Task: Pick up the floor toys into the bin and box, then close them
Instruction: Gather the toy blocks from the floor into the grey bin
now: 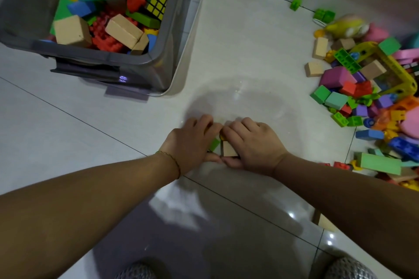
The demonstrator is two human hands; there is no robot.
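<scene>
Both my hands meet low over the white floor in the middle of the view. My left hand [191,142] curls round a green block [214,144]. My right hand [254,142] curls round a tan wooden block [229,150], with a small yellow piece [222,137] between the two hands. The grey plastic bin [156,56] stands at the upper left, open and heaped with coloured foam, wooden and plastic blocks. A pile of loose toys [367,79] lies on the floor at the right.
Stray green bricks [295,3] lie near the far wall. A long mint foam block [377,163] lies at the right, close to my right forearm. My knees show at the bottom edge. A tan block [325,222] lies under my right arm.
</scene>
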